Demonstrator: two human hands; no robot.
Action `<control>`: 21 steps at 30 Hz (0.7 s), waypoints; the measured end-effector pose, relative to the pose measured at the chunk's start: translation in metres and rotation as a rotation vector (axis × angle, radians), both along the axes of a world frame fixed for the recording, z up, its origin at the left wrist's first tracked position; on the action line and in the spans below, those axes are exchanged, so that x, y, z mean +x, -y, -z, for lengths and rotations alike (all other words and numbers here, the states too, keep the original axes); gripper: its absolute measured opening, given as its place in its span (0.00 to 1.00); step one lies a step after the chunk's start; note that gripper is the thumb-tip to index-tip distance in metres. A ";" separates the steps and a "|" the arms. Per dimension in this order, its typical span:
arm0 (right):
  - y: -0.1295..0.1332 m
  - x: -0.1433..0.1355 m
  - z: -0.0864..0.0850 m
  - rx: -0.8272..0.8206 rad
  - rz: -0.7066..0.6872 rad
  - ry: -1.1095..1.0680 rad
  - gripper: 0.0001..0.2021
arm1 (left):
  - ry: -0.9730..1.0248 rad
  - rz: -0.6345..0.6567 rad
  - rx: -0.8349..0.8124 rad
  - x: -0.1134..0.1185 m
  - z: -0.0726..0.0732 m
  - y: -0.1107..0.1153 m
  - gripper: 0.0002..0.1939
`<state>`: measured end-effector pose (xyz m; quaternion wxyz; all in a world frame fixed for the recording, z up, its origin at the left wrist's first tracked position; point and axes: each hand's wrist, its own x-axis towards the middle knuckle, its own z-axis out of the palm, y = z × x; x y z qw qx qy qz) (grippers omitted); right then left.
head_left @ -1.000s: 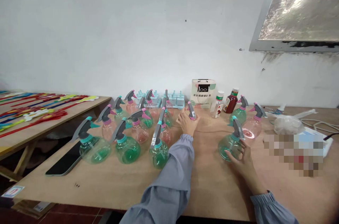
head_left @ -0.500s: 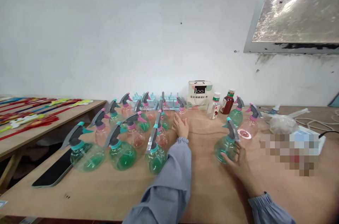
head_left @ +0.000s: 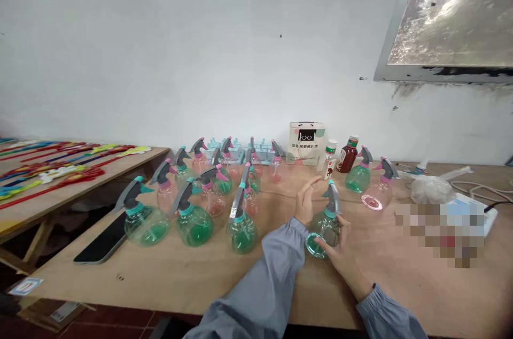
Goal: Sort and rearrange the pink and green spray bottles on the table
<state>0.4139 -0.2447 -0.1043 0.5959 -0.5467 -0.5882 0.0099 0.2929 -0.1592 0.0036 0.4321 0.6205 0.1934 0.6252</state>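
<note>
A clear green spray bottle (head_left: 324, 225) with a grey trigger head and teal collar is in my right hand (head_left: 340, 247). The thumb presses on the lower body, and the fingers lie along its right side. The bottle leans, so its round base faces me. Close to its left side is my left hand (head_left: 306, 203), fingers stretched out and holding nothing; whether it touches the bottle I cannot tell. To the left stand several green and pink spray bottles, among them a front green one (head_left: 241, 233) and a small pink one (head_left: 276, 169) farther back.
A green spray bottle (head_left: 358, 176) and a pink one (head_left: 377, 192) are at right, near a sauce bottle (head_left: 348, 156), a white-capped bottle (head_left: 329, 161) and a paper bag (head_left: 306, 144). A plastic bag (head_left: 430, 189) lies far right. A phone (head_left: 102, 240) is at left.
My left hand has drawn back from the small pink bottle and moved right, beside the green one. My right hand has brought the green bottle leftward, tipping its base toward me. The view has shifted slightly.
</note>
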 end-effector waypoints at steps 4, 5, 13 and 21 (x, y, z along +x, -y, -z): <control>-0.001 -0.023 0.001 0.074 0.089 0.169 0.39 | -0.170 0.285 -0.009 -0.020 -0.009 0.036 0.47; -0.001 -0.028 0.002 0.087 0.092 0.203 0.39 | -0.222 0.306 -0.017 -0.025 -0.008 0.041 0.57; 0.006 -0.014 -0.018 0.165 -0.060 0.599 0.32 | -0.217 -0.020 -0.059 -0.054 0.008 0.039 0.22; -0.077 0.151 -0.061 0.276 0.726 0.072 0.47 | -0.040 0.206 -0.194 -0.083 -0.004 0.031 0.15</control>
